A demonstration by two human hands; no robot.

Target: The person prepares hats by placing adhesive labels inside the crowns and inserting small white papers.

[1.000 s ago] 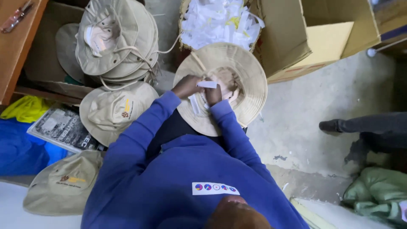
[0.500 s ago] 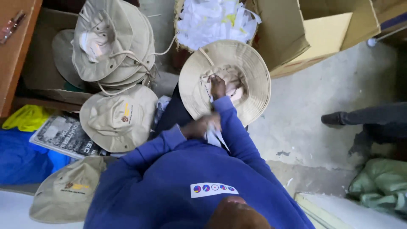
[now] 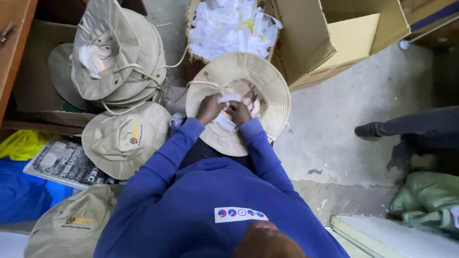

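Nearest, one blue sweatshirt [image 3: 210, 200], its sleeves running forward to the grip.

Left hand [image 3: 209, 108] and right hand [image 3: 239, 112]: side by side, almost touching, both closed on a piece of white paper [image 3: 228, 99]. Which hand lay nearer the paper could not be told; they flanked it evenly.

Tan sun hat [image 3: 260, 91]: upside down, directly beneath the hands, crown opening upward. The paper sat in the crown hollow, just forward of the fingertips; its long axis could not be made out. The brim ringed the grip on all sides, and nothing stood between the hands and the crown.

Left of the grip: one tan hat with a small emblem [image 3: 125, 138], crown up, lying on a printed magazine [image 3: 64, 162]. Nearer on that side, another tan hat [image 3: 71, 224] and blue cloth [image 3: 19, 196].

Left and forward: a stack of tan hats [image 3: 114, 57], inner sides showing, cords trailing.

Straight ahead, past the brim: a basket [image 3: 191, 28] heaped with white paper scraps [image 3: 234, 28].

Forward and right: an open cardboard box [image 3: 334, 38].

Far right: another person's dark shoe [image 3: 368, 130] on the concrete floor [image 3: 334, 143], and a green bag [image 3: 425, 196].
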